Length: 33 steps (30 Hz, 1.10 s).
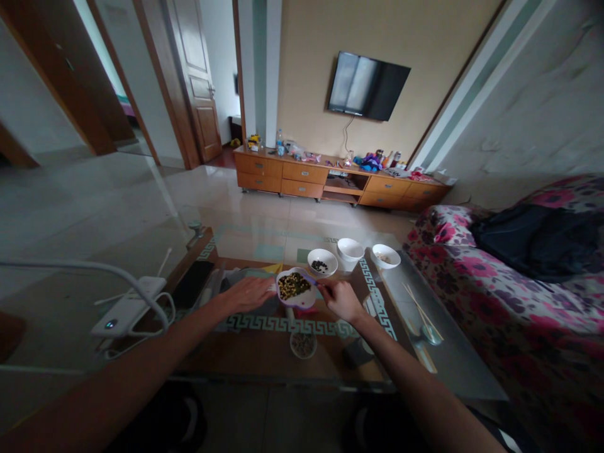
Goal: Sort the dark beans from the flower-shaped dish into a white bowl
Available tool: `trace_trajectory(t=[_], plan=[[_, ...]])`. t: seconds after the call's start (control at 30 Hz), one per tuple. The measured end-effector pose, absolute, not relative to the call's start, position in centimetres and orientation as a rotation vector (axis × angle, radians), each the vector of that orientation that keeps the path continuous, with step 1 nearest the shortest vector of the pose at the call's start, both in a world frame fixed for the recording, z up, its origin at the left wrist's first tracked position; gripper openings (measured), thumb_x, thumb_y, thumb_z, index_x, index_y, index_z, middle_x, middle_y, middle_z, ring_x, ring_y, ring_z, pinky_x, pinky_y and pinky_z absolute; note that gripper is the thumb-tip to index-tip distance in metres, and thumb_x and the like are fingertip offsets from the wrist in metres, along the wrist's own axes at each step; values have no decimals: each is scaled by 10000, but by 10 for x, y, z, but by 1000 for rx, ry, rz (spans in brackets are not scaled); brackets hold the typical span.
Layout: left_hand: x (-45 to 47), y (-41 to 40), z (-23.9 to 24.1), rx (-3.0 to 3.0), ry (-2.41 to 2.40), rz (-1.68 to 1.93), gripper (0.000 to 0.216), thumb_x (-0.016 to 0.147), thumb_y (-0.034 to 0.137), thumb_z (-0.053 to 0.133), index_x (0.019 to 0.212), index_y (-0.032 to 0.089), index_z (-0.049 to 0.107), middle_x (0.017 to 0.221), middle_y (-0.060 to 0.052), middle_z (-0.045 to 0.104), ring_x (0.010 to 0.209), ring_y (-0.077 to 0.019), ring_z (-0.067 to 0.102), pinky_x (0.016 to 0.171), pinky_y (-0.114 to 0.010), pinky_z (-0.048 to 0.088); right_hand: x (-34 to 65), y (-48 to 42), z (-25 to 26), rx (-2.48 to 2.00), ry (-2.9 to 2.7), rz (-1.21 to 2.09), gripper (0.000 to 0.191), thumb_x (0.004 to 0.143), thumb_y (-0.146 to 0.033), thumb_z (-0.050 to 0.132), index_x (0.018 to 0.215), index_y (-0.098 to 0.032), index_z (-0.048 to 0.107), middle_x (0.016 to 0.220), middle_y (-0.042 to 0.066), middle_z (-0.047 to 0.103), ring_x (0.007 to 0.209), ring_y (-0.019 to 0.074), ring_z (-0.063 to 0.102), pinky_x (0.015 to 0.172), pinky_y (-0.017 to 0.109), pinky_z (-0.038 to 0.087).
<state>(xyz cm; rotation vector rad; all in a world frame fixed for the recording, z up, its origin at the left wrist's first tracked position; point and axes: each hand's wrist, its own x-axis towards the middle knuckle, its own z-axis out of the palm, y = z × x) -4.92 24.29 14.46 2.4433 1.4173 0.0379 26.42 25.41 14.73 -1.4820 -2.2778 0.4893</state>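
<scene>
A white scalloped dish with a purple rim (309, 301) is held over the glass table between my two hands. Mixed yellow and dark green beans (293, 286) are gathered toward its far left side. My left hand (252, 294) grips the dish's left edge, fingers pointing right. Closed around the opposite edge is my right hand (342, 301). Just beyond the dish stands a white bowl with black beans (322, 264). Another white bowl (350, 250) is behind it, and a third bowl (387, 257), with pale contents, sits farther right.
A small bowl of mixed grains (303, 345) appears nearer me. Chopsticks (422, 311) lie on the right of the glass table (453, 352). At left are a white power bank (127, 308) with cables and a dark phone-like object (195, 283). A floral sofa (504, 270) borders the right.
</scene>
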Motion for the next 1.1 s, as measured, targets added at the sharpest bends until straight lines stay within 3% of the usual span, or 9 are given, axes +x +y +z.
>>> trace_trajectory(t=[0.2,0.3,0.63,0.77,0.93,1.1], plan=[[-52,243,136,2420,1392,156,426,1099,421,344,1321,181,617,1239,-150,720,1164,-360,698,993,-464,533,259,255,149,-1495,-2451,432,359,1037,-336,550,1213,-229,844,877,99,845,762,260,782,749,322,550],[-53,244,135,2398,1374,182,402,1088,437,375,1272,196,639,1162,-126,734,1104,-349,708,959,-444,533,261,255,149,-1478,-2433,413,372,1038,-356,549,1232,-232,841,873,106,845,758,276,783,743,336,547],[-53,242,133,2284,1346,175,400,1042,447,422,1265,216,660,1191,-115,738,1098,-319,711,942,-392,528,253,257,139,-1505,-2530,344,363,1040,-354,552,1247,-262,836,943,101,853,823,294,799,787,359,567],[-57,246,137,2201,1294,247,478,1006,595,469,1196,209,676,1162,-102,741,1044,-305,717,852,-364,526,250,260,132,-1505,-2481,335,337,1028,-361,571,1193,-266,850,922,113,845,821,311,794,814,392,575],[-79,257,136,1823,1345,150,711,947,862,353,966,191,587,882,-87,689,581,-217,644,541,-328,458,246,260,132,-1503,-2529,324,339,1042,-368,555,1175,-268,850,914,121,840,817,308,792,788,388,567],[-94,267,120,1564,1368,186,915,831,1006,266,1013,170,592,905,-142,714,581,-232,660,497,-318,454,240,256,138,-1527,-2676,251,375,1082,-365,499,1249,-270,822,1005,111,850,864,282,800,798,369,577]])
